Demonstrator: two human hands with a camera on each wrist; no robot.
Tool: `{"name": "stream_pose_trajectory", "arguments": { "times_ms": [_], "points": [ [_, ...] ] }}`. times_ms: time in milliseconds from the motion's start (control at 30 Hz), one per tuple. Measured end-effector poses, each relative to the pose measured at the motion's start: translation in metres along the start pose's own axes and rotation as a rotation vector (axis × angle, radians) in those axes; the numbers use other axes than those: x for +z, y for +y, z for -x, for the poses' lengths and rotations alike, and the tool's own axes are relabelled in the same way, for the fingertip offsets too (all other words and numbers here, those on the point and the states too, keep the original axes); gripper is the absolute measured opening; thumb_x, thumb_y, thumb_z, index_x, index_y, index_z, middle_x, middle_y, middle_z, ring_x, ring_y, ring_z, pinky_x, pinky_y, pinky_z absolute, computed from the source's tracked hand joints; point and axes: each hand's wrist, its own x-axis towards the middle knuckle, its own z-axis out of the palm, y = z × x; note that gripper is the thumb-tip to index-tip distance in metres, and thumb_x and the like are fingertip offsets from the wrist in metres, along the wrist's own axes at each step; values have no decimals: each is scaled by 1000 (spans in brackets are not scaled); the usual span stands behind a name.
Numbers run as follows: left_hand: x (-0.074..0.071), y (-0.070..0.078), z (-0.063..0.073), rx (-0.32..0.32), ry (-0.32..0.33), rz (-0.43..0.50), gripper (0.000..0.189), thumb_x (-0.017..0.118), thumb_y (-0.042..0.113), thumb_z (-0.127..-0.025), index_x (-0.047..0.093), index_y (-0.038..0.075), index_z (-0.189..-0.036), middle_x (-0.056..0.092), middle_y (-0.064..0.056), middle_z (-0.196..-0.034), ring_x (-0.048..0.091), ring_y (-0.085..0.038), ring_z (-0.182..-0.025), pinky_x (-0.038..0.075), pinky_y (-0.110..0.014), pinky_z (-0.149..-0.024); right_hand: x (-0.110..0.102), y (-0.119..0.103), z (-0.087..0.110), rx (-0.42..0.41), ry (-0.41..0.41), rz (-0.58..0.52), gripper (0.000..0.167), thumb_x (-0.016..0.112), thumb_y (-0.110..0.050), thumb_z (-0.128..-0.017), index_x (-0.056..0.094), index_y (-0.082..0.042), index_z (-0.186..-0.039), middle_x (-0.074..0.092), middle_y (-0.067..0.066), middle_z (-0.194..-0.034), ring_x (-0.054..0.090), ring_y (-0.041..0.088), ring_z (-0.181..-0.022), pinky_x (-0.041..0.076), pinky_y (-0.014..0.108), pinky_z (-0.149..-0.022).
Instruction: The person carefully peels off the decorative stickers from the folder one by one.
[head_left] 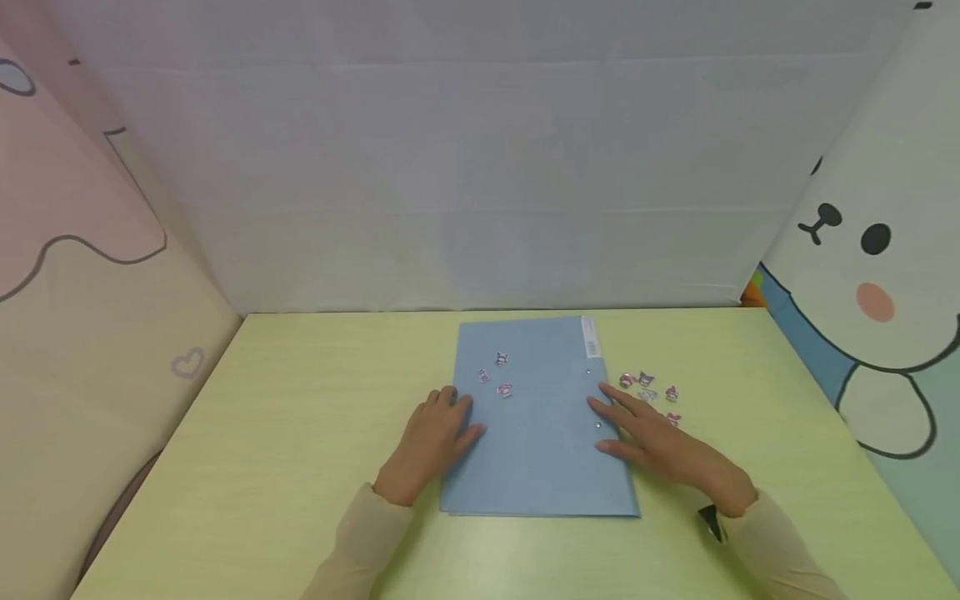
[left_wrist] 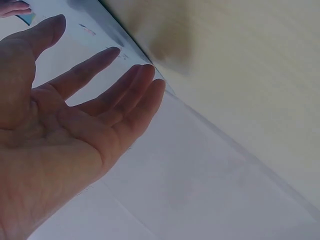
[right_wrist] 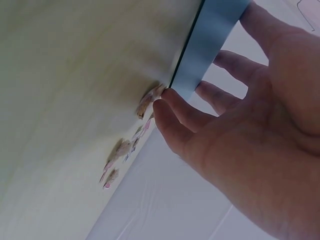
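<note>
A flat blue folder (head_left: 536, 467) lies on the table, a white label (head_left: 590, 337) at its upper right corner and two small snaps near its right edge. Three small cartoon stickers or charms (head_left: 504, 390) sit on its upper left part. My left hand (head_left: 433, 437) rests at the folder's left edge, fingers relaxed and thumb over the cover. At the right edge, my right hand (head_left: 660, 442) has its fingers spread, with fingertips over the cover. Several more cartoon pieces (head_left: 646, 379) lie on the table just beyond the right hand; the right wrist view shows these pieces (right_wrist: 117, 152) beside the fingers.
The pale yellow-green table (head_left: 337, 392) reaches back to a white sheet (head_left: 480, 183) hung behind it. Cartoon-printed panels (head_left: 885, 275) stand at both sides. A small dark object (head_left: 709, 522) shows by the right wrist.
</note>
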Motion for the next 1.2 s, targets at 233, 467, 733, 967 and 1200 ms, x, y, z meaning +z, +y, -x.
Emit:
{"name": "stream_pose_trajectory", "arguments": {
  "times_ms": [233,467,733,967,1200],
  "points": [
    [4,4,-9,1,55,16,27,79,20,-90,69,0,-105,64,-18,-100,60,-32,-83,52,-41,-64,0,0,0,1,4,-7,63,65,-31,-102,44,-2,-154,30,27,-162,29,54,-145,33,69,-109],
    [8,5,-17,-27,96,55,19,79,13,-90,71,0,-101,64,-15,-93,60,-29,-78,53,-38,-61,1,0,-1,4,0,4,63,65,-31,-102,44,-1,-154,30,27,-161,30,54,-145,33,69,-109],
    [11,6,-29,-77,120,112,15,78,8,-89,74,0,-100,67,-13,-90,64,-28,-78,55,-40,-61,0,1,-2,-12,4,-5,63,67,-29,-101,45,0,-153,30,29,-161,30,55,-145,34,69,-108],
    [13,7,-41,-120,92,176,10,77,7,-90,73,1,-96,68,-9,-86,66,-26,-78,55,-41,-63,0,2,-2,-12,4,-1,63,67,-29,-101,45,0,-153,31,29,-161,30,55,-145,34,69,-108],
    [16,11,-52,-178,-10,224,11,76,13,-93,73,2,-93,65,-7,-82,61,-20,-74,54,-36,-64,0,1,-2,0,-1,-10,64,66,-29,-101,44,0,-154,30,29,-161,29,55,-145,33,70,-108]
  ]
}}
